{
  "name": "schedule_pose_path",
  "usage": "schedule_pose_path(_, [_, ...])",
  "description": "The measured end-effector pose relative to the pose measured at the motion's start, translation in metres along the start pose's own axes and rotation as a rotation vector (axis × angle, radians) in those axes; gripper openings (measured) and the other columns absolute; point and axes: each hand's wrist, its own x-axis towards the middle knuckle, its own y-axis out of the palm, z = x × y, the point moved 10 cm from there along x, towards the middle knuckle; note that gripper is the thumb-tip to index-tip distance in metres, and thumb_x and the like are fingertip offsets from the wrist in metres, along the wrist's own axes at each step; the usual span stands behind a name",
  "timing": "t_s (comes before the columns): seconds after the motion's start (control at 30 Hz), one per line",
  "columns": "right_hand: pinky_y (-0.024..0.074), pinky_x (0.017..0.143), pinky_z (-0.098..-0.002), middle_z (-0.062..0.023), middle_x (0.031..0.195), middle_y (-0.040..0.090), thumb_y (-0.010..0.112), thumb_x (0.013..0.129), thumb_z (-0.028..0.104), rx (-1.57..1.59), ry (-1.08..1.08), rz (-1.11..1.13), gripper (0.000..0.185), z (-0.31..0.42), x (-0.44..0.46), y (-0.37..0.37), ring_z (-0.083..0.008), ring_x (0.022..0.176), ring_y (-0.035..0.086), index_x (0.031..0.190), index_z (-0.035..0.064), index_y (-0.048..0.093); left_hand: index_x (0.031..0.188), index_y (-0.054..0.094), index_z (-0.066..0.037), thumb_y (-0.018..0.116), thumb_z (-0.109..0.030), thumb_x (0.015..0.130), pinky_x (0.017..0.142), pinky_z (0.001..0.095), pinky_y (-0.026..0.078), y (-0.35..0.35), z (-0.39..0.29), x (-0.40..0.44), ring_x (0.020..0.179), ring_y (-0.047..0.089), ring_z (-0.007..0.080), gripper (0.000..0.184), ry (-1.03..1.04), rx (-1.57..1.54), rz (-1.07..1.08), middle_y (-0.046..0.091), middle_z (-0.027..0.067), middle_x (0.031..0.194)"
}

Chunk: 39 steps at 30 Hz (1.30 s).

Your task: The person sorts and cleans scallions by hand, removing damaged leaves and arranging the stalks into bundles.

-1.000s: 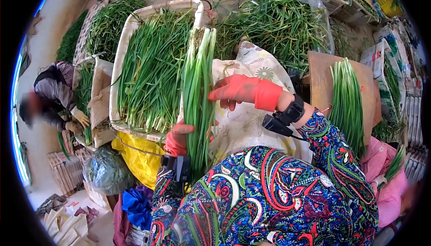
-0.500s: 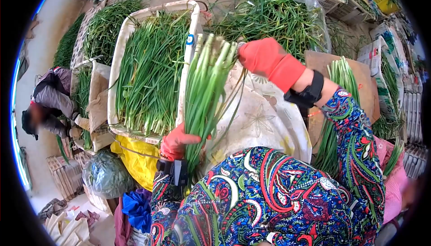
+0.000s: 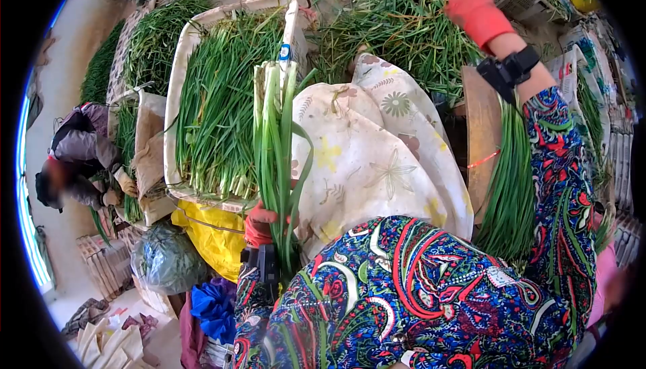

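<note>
My left hand [image 3: 261,226], in a red glove, is closed around the lower, leafy part of a bunch of garlic chives [image 3: 269,133]. The bunch stands nearly upright, pale stem ends at the top, and one long leaf bends out to the right. My right hand [image 3: 472,9], also gloved in red, reaches far to the upper right with its fingers stretched out and nothing visible in them. Below and left of it lies a loose heap of green leaves [image 3: 397,29]. Beside the held bunch, a white crate [image 3: 169,120] is filled with chives.
A patterned cloth [image 3: 377,167] covers my lap. To its right, more chives [image 3: 508,174] lie against a brown board [image 3: 481,120]. A co-worker [image 3: 84,147] bends over another crate at the left. A yellow bag [image 3: 215,234] and a clear bag of greens [image 3: 167,261] sit below the crate.
My right hand has left the stem ends and swung up and right, over the leaf heap's far edge. The bunch in my left hand has shifted left and become more upright.
</note>
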Motion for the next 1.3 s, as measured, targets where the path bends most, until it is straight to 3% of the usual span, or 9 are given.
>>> schedule_pose_path(0.17, [0.0247, 0.1, -0.0314, -0.0176, 0.134, 0.028, 0.064, 0.072, 0.039, 1.311, -0.281, 0.93, 0.081, 0.188, -0.098, 0.035, -0.024, 0.122, 0.031, 0.134, 0.0072, 0.022, 0.127, 0.02, 0.006, 0.059, -0.01, 0.054, 0.045, 0.0359, 0.05, 0.026, 0.006, 0.013, 0.052, 0.057, 0.0313, 0.085, -0.076, -0.186, 0.016, 0.055, 0.0221, 0.076])
schedule_pose_path(0.4, [0.0435, 0.074, -0.0319, -0.0064, 0.083, 0.06, 0.054, 0.077, 0.037, 1.453, -0.282, 1.226, 0.042, 0.272, -0.172, -0.004, -0.0182, 0.082, 0.057, 0.108, 0.0084, 0.054, 0.129, 0.017, 0.005, 0.06, -0.01, 0.055, 0.047, 0.0376, 0.049, 0.045, 0.008, 0.015, 0.057, 0.058, 0.0338, 0.087, -0.102, -0.226, 0.06, 0.055, 0.0265, 0.081])
schedule_pose_path(0.57, [0.0462, 0.056, -0.0387, -0.0136, 0.074, 0.058, 0.048, 0.077, 0.026, 0.803, -0.712, 0.358, 0.02, 0.238, -0.131, -0.038, -0.0315, 0.065, 0.057, 0.086, 0.0096, 0.056, 0.13, 0.016, 0.006, 0.06, -0.01, 0.059, 0.049, 0.0386, 0.049, 0.058, 0.008, 0.015, 0.068, 0.059, 0.0356, 0.085, -0.085, -0.3, 0.127, 0.055, 0.0289, 0.086])
schedule_pose_path(0.77, [0.0444, 0.046, -0.0374, -0.008, 0.06, 0.054, 0.05, 0.07, 0.017, 0.47, -0.962, -0.082, 0.006, 0.188, -0.095, -0.062, -0.029, 0.054, 0.055, 0.072, 0.0125, 0.052, 0.127, 0.024, 0.006, 0.062, -0.009, 0.06, 0.04, 0.0365, 0.046, 0.045, 0.016, 0.005, 0.061, 0.058, 0.0336, 0.079, -0.176, -0.131, 0.05, 0.056, 0.0281, 0.089])
schedule_pose_path(0.93, [0.0475, 0.05, -0.039, -0.0164, 0.08, 0.06, 0.049, 0.083, 0.024, 0.094, -0.439, 0.001, 0.026, 0.068, -0.001, -0.009, -0.0252, 0.073, 0.061, 0.089, 0.0003, 0.057, 0.127, 0.025, 0.006, 0.062, -0.011, 0.059, 0.038, 0.0334, 0.042, 0.027, 0.016, -0.007, 0.047, 0.053, 0.0299, 0.079, -0.166, -0.145, 0.026, 0.057, 0.0267, 0.078])
schedule_pose_path(1.03, [0.0443, 0.082, -0.0375, -0.0182, 0.109, 0.053, 0.058, 0.071, 0.031, 0.43, -0.267, -0.296, 0.047, 0.046, -0.024, -0.017, -0.0295, 0.097, 0.054, 0.108, 0.0036, 0.051, 0.127, 0.025, 0.006, 0.061, -0.012, 0.059, 0.039, 0.0335, 0.043, 0.03, 0.013, -0.004, 0.047, 0.052, 0.0299, 0.079, -0.122, -0.168, 0.022, 0.056, 0.0262, 0.076])
schedule_pose_path(1.07, [0.0315, 0.097, -0.034, -0.0173, 0.13, 0.036, 0.064, 0.065, 0.042, 0.885, -0.068, 0.361, 0.078, 0.065, -0.028, 0.048, -0.0265, 0.116, 0.04, 0.124, -0.0017, 0.038, 0.127, 0.025, 0.006, 0.061, -0.012, 0.059, 0.039, 0.0335, 0.043, 0.031, 0.013, -0.002, 0.047, 0.052, 0.0299, 0.079, -0.114, -0.177, 0.028, 0.056, 0.0262, 0.076])
schedule_pose_path(1.17, [0.0288, 0.097, -0.031, -0.0118, 0.129, 0.039, 0.064, 0.064, 0.046, 1.352, -0.18, 1.048, 0.081, 0.182, -0.114, 0.034, -0.0233, 0.118, 0.037, 0.128, 0.0064, 0.035, 0.127, 0.024, 0.006, 0.061, -0.012, 0.059, 0.04, 0.0336, 0.043, 0.04, 0.014, 0.004, 0.047, 0.052, 0.0299, 0.08, -0.119, -0.207, 0.042, 0.056, 0.0264, 0.076])
schedule_pose_path(1.3, [0.0379, 0.088, -0.0286, -0.006, 0.101, 0.059, 0.058, 0.076, 0.035, 1.722, -0.124, 1.186, 0.046, 0.235, -0.165, -0.021, -0.0151, 0.097, 0.051, 0.108, 0.0021, 0.056, 0.128, 0.024, 0.006, 0.062, -0.012, 0.06, 0.039, 0.0337, 0.043, 0.046, 0.019, 0.009, 0.046, 0.052, 0.0297, 0.08, -0.153, -0.201, 0.046, 0.056, 0.0268, 0.076])
